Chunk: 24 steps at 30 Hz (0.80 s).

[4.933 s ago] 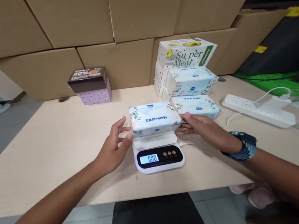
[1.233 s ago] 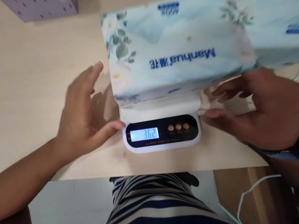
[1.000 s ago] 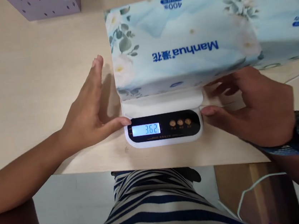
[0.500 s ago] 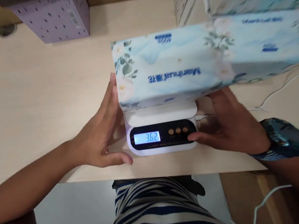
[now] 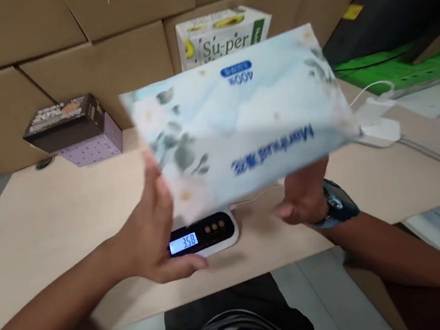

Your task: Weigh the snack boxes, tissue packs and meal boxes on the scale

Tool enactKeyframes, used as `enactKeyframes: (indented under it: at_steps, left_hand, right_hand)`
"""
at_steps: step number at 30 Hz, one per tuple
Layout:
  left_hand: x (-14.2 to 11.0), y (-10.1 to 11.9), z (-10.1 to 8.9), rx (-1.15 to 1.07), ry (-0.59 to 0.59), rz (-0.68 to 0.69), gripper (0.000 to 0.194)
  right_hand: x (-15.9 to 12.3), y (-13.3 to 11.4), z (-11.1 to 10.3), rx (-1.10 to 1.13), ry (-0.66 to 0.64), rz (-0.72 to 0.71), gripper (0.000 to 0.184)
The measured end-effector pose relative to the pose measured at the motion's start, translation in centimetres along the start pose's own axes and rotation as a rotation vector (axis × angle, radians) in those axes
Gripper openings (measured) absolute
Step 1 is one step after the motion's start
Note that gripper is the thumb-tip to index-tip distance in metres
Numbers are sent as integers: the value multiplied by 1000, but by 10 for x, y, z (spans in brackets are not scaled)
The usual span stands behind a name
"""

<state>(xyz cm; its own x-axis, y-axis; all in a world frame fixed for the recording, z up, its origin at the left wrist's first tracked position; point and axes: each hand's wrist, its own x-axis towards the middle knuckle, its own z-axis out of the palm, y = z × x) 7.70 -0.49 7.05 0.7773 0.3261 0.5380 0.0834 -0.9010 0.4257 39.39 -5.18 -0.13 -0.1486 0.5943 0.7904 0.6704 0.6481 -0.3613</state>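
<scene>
My left hand (image 5: pixel 148 231) grips the Manhua tissue pack (image 5: pixel 235 126) at its 8 o'clock, my partly hidden right hand (image 5: pixel 306 192) at 4, digital scale (image 5: pixel 215 231) towards 7; even, gentle pressure should steady it.

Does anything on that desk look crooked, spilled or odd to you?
I see no spill or damage. The dark brown box sits off-centre on the purple dotted box, overhanging it on the picture's left. The Manhua tissue pack, between the left hand and right hand, has its print upside down to the wearer.
</scene>
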Motion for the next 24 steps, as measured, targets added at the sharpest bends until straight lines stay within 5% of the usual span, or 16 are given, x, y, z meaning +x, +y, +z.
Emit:
enactKeyframes:
  at_steps: [2, 4, 8, 13, 17, 21, 24]
  left_hand:
    - [23, -1, -2, -12, -78, 23, 127]
    - [45, -1, 1, -83, -211, -134, 121]
    - [80, -1, 21, -455, -287, -585, 108]
    - [102, 4, 36, -812, -77, -678, 90]
    - [104, 1, 24, -824, -114, -741, 80]
    - [94, -9, 17, -773, -155, -761, 88]
    - [84, -16, 11, -672, -11, -774, 104]
  right_hand:
    - [14, 13, -8, 8, 257, 59, 99]
    - [24, 23, -9, -16, 392, 267, 88]
    - [29, 36, 3, -19, 394, 634, 93]
    - [25, 37, 15, -21, 303, 614, 105]
    - [23, 33, 22, -22, 337, 573, 107]
    - [23, 34, 31, -81, 382, 504, 111]
    - [24, 35, 28, -152, 393, 485, 111]
